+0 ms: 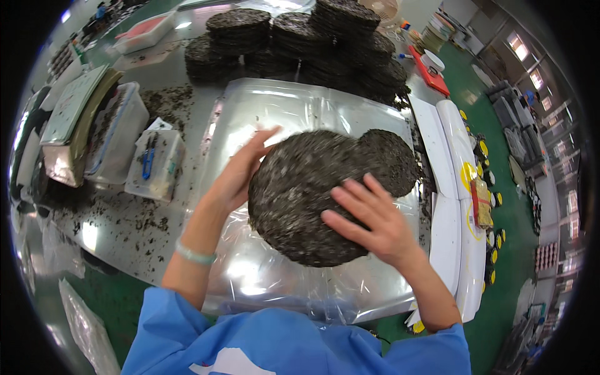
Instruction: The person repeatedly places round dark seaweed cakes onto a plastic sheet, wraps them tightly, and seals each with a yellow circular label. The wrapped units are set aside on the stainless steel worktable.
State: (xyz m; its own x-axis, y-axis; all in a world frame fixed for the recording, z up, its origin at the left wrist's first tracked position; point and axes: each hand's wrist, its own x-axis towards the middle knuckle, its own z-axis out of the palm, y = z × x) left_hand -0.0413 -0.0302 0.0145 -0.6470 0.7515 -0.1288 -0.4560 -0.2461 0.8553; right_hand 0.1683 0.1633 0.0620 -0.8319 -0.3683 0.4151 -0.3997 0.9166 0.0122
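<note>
A large round stack of dark dried seaweed sheets (304, 201), blurred by motion, is in front of me above clear plastic film (262, 281). My left hand (246, 168) is at the stack's left edge, its thumb side against the rim and some fingers hidden. My right hand (370, 215) lies flat over the stack's right side, fingers spread. Behind the stack, to the right, a smaller-looking round seaweed piece (389, 161) rests on the film. Whether the large stack is lifted or lies on the film cannot be told.
More seaweed stacks (239, 30) stand piled at the back. On the left are a plastic box (154, 187) with blue-handled snips (149, 157), a larger bin (119, 136) and seaweed crumbs (131, 220). White sheets and a roll (454, 140) line the right edge, with a red tray (429, 72) beyond.
</note>
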